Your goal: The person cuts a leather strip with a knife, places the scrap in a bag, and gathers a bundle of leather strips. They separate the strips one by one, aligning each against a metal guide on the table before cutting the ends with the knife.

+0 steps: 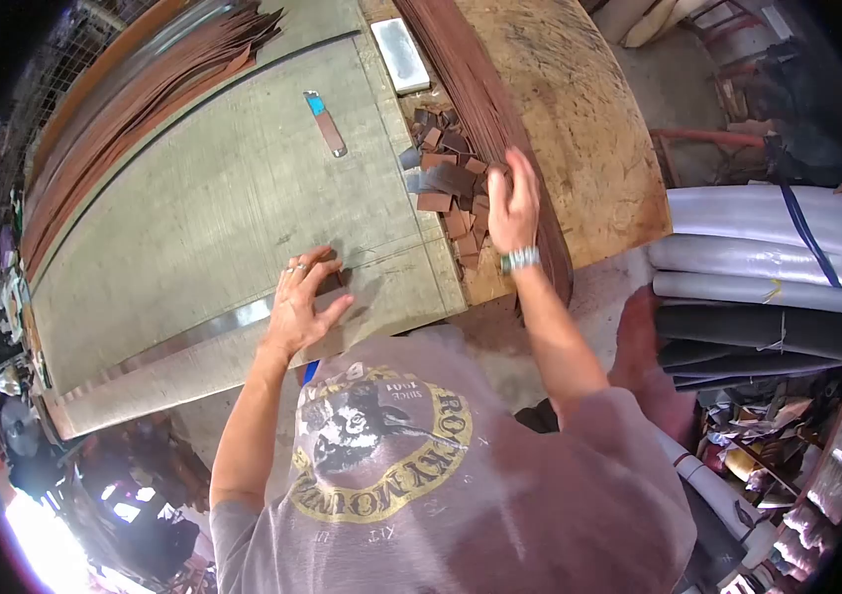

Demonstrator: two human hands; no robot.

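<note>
My left hand [304,302] rests with spread fingers on the green-grey cutting board [213,198], by the right end of a long metal ruler [193,332]. A small dark piece shows by its fingertips. My right hand [514,201], thumb and fingers apart, is at the long stack of brown strips [461,74], just right of a pile of small brown and dark squares [456,178]. Whether it grips a strip is not clear. A knife [326,124] with a brown handle and blue part lies on the board.
A whitish block [400,55] sits at the board's top right. Long brown sheets [144,109] lie along the far left. A worn wooden board [579,119] is at the right, with silvery rolls [758,238] and dark rolls [758,332] beyond it.
</note>
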